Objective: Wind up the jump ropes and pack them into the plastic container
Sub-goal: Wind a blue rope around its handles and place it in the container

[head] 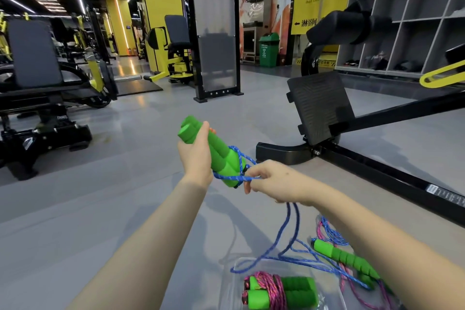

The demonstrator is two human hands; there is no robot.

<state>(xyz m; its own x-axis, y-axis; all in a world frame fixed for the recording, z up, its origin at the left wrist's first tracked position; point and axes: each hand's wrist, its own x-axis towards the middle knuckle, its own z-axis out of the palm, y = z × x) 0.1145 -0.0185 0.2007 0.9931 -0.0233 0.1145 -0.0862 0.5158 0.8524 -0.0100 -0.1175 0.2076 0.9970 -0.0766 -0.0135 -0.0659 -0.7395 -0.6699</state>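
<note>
My left hand [195, 156] grips a pair of green foam handles [219, 152] held together, raised in front of me. A blue rope [283, 229] loops around their lower end and trails down to the floor. My right hand [273, 181] pinches this blue rope right beside the handles. Below, a clear plastic container [327, 282] holds a wound jump rope [279, 290] with green handles and pink cord. To its right on the floor lies another green handle [344, 257] with loose pink and blue cord.
A black gym machine with a ribbed footplate [318, 108] and a long floor rail [377, 171] stands close on the right. Black and yellow machines [47, 88] stand to the left. Grey cubby shelves [407, 15] line the far right wall.
</note>
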